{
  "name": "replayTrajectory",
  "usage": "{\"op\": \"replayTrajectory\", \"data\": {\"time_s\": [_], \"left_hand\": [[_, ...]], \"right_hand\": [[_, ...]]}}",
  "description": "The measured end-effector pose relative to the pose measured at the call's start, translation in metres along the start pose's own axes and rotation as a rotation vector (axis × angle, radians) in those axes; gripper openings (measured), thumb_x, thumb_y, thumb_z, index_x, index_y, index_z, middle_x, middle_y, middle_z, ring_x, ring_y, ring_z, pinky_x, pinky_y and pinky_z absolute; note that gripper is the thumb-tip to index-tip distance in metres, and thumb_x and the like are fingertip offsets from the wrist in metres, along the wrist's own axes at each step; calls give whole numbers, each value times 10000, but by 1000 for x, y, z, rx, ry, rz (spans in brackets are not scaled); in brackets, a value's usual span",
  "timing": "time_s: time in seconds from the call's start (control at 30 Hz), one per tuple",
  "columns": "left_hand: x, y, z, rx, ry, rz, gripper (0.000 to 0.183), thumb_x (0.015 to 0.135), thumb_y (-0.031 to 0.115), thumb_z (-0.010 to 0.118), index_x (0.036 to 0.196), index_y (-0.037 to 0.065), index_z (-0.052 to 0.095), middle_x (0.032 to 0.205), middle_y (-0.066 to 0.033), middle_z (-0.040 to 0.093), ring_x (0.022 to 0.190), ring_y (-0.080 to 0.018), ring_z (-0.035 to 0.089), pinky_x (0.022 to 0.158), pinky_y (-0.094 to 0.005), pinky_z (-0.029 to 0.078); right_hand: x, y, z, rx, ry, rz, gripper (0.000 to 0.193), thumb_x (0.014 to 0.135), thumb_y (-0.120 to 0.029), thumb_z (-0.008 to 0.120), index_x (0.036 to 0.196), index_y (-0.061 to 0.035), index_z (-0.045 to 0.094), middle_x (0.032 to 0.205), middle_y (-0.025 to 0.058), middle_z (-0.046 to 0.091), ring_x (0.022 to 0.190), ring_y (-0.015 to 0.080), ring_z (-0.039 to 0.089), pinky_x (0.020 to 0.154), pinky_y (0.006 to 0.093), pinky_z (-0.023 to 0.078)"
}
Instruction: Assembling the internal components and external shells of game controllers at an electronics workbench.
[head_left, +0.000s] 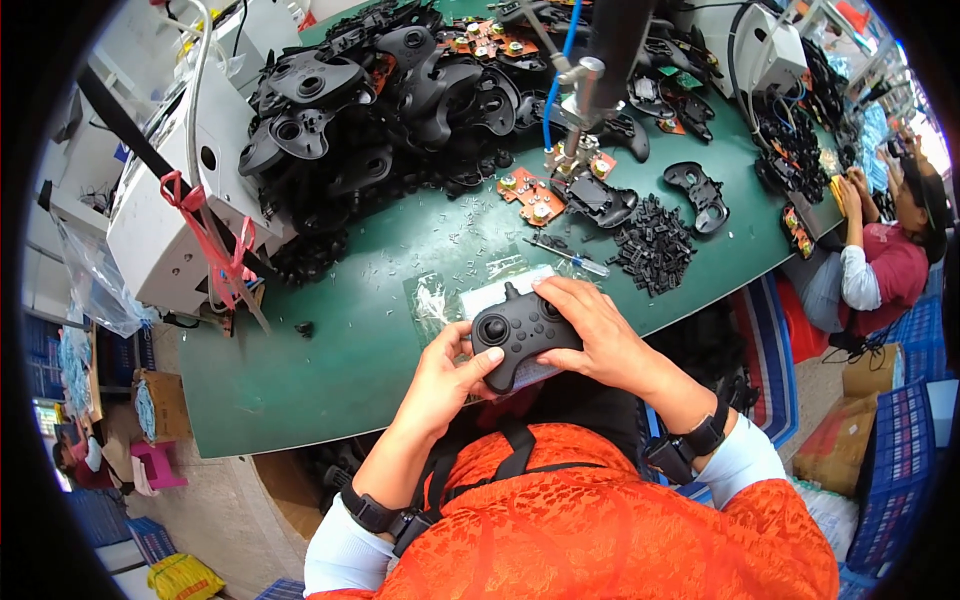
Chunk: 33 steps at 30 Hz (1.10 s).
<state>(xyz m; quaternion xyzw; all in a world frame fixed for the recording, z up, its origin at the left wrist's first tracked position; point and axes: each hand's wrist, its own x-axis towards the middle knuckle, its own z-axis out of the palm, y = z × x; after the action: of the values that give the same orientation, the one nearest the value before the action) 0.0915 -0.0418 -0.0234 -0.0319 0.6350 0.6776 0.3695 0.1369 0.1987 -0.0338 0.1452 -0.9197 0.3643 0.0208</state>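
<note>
A black game controller (519, 338) is held level between my two hands, over the near edge of the green table. My left hand (452, 372) grips its left side, the thumb lying on the face below the round stick. On the other side, my right hand (590, 335) wraps the controller's right end, its fingers over the top edge and its thumb along the lower edge. Just beyond the controller lie a white sheet (500, 290) and clear plastic film (432, 306). A screwdriver with a clear handle (590, 266) rests farther right.
Black controller shells (310, 80) are heaped at the back left. Small black parts (655, 245) form a pile at right, near a single shell (697, 197). Orange circuit boards (530, 197) lie beneath a metal fixture (575, 140). Another person (885, 235) sits at the far right.
</note>
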Motion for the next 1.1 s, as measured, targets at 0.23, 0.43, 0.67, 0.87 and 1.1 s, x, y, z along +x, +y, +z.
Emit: {"op": "replayTrajectory", "data": {"time_s": [0.23,0.43,0.67,0.87,1.1], "left_hand": [[-3,-2,-2,139,-22,252,500,924,79,697,1328,30,406,1166,-98,650,968,-150,644,759,-284,535],[-8,4,-3,654,70,560,552,850,45,763,1298,16,442,1088,-131,662,931,-187,669,826,-323,535],[-11,5,1,807,145,636,625,777,17,815,1301,31,473,1012,-129,681,882,-212,689,790,-326,544],[-18,9,9,870,133,613,660,786,-52,781,1359,28,464,1132,-113,657,989,-173,666,870,-314,545],[-17,7,11,823,129,661,658,772,-19,798,1355,46,499,1135,-126,660,938,-202,701,853,-324,552]], "right_hand": [[-2,8,-3,406,92,18,809,850,-358,765,1488,-48,376,1465,204,437,1346,356,456,1109,427,369],[3,4,-18,521,129,54,643,872,-322,745,1386,-19,504,1343,187,553,1246,334,540,1069,397,413],[31,-3,-12,481,231,-268,349,873,-263,719,1113,-14,670,1074,136,664,1036,314,620,938,417,466],[32,-5,0,458,304,-283,243,907,-236,661,1041,-33,676,1001,118,670,989,308,618,908,429,444],[30,-5,2,392,327,-302,191,917,-204,670,1044,-63,691,998,90,696,960,271,653,889,389,446]]}}
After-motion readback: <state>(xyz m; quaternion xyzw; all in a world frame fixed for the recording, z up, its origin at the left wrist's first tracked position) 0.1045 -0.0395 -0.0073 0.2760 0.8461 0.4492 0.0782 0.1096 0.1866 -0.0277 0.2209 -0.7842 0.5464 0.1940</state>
